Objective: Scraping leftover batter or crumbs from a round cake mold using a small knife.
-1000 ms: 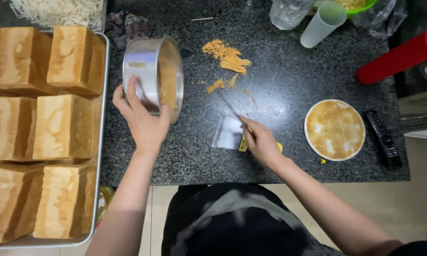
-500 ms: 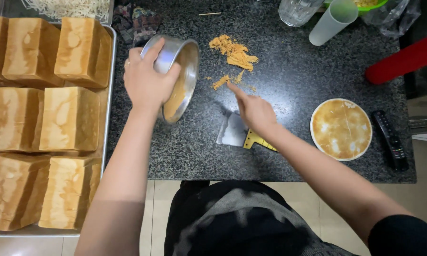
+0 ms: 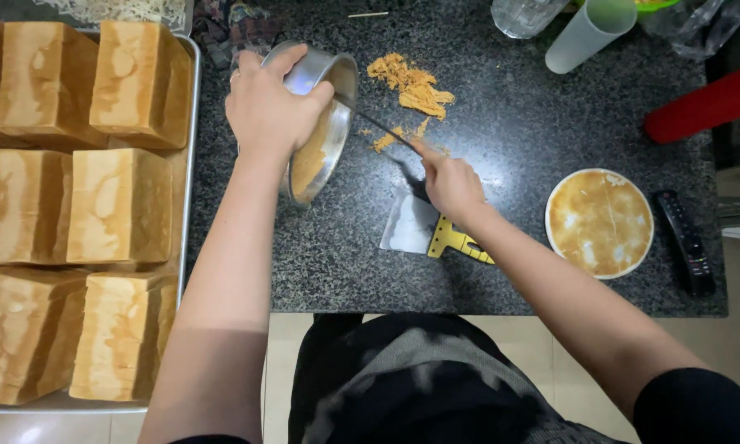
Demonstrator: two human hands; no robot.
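Head view: dark speckled stone desk (image 3: 518, 140), pale tiled floor below its front edge. Left hand (image 3: 270, 107) wraps a round metal cake tin (image 3: 321, 123), tilted on its side, cake inside. Right hand (image 3: 450, 182) pinches a thin knife (image 3: 378, 125) with its tip inside the tin rim. Crumbs (image 3: 411, 86) just beyond. Yellow-handled scraper (image 3: 432, 230) lies under the right wrist. Tray of loaves (image 3: 99, 205) at left; round cake (image 3: 598, 222) at right, remote (image 3: 684, 242) beside it.

Bare counter (image 3: 501, 131) lies open between crumbs (image 3: 411, 86) and round cake (image 3: 599, 222).
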